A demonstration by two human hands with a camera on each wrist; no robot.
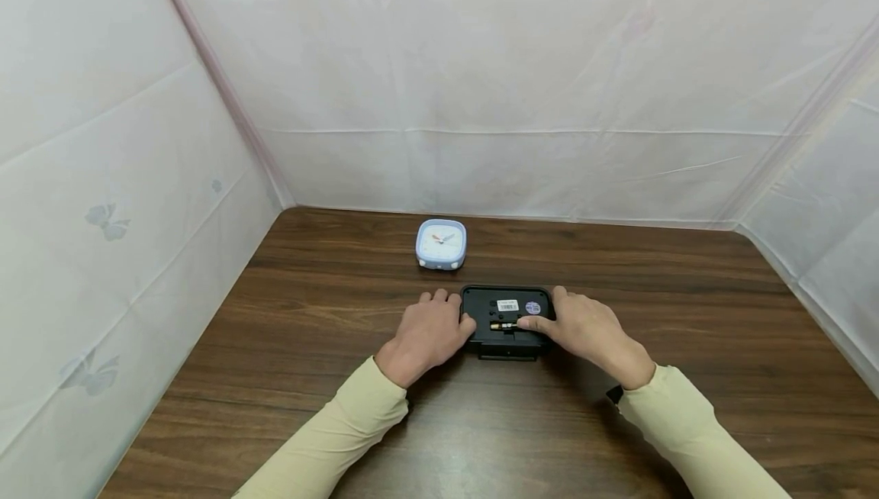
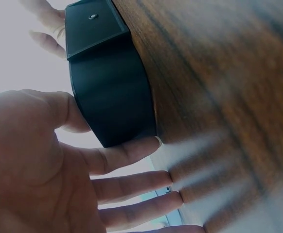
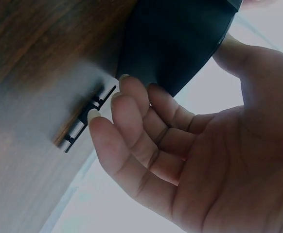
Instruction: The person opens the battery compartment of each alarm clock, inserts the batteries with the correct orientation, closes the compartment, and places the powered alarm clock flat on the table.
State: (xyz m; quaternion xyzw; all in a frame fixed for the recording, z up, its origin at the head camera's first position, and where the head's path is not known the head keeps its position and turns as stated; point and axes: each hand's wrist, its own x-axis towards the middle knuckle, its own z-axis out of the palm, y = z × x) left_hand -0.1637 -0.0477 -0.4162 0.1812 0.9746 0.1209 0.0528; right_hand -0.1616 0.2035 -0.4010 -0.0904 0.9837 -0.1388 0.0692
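A black battery-powered device point(image 1: 508, 337) lies on the wooden table, its back with a white label and a round purple sticker facing up. In its small open compartment sits a battery point(image 1: 504, 326). My left hand point(image 1: 429, 331) holds the device's left end, thumb on the upper edge and index finger along the side, as the left wrist view shows. At the right end, my right hand point(image 1: 590, 331) grips the device with its thumb tip on the battery and its other fingers curled by the side. A small black piece point(image 3: 85, 119) lies by the right fingertips.
A light blue alarm clock point(image 1: 441, 245) with a white dial stands behind the device, slightly left. Pale sheeting point(image 1: 481, 102) encloses the dark wooden table point(image 1: 309, 285) at the back and on both sides.
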